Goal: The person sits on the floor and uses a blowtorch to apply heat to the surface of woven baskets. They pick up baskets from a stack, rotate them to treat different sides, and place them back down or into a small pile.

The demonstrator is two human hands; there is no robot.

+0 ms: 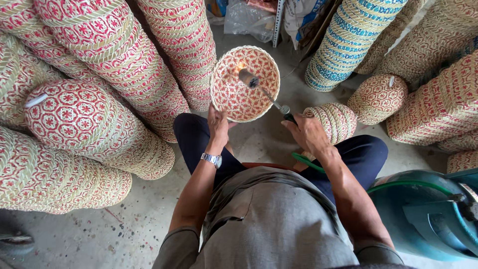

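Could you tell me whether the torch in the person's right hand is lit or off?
Lit. A small orange flame glows at the torch nozzle, inside the red woven basket that the left hand tilts toward the right hand.

- The woven basket [245,83] at upper centre is looking rough and matt.
- The torch [264,92] is showing dull metal.
- The gas cylinder [423,214], lower right, is shining as smooth painted metal.
- The floor [124,224] is looking like rough concrete.

Soft, even daylight, faint shadows, sharp focus, wide-angle bending at edges.
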